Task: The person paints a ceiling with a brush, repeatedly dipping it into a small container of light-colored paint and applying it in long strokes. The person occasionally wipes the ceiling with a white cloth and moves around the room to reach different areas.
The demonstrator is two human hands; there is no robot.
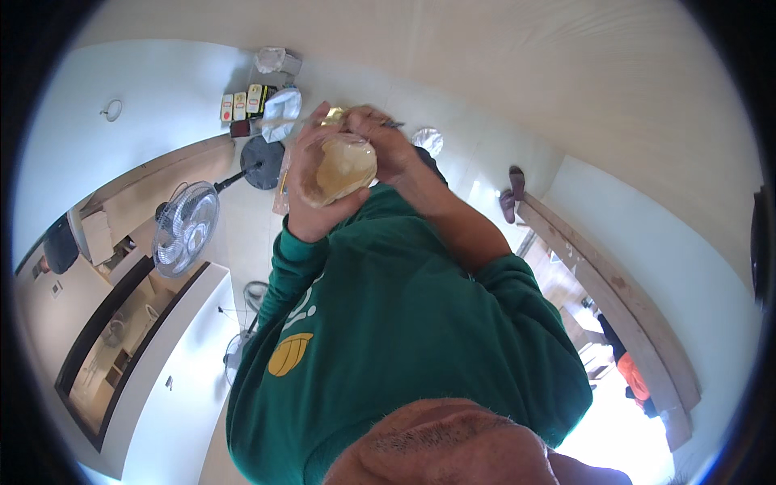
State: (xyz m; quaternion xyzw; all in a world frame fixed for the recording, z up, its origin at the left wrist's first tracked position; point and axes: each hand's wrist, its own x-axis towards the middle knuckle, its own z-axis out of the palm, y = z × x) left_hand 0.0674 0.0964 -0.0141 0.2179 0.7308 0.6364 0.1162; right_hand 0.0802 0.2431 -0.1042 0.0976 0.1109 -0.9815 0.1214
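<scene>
Up in front of my chest, my left hand is wrapped around a rounded, clear-walled container with a cream and tan inside. Whether that colour is its contents or its lining is unclear. My right hand is at its far right side, fingers curled in. A small dark tip sticks out to the right of those fingers; what it belongs to is hidden. Between the two hands, at the far side of the container, a shiny gold piece shows.
A standing fan with a round dark base is at left. Beyond my hands are a white bag, several yellow boxes and a wrapped white block. Dark slippers lie on the floor at right, beside a wooden ledge.
</scene>
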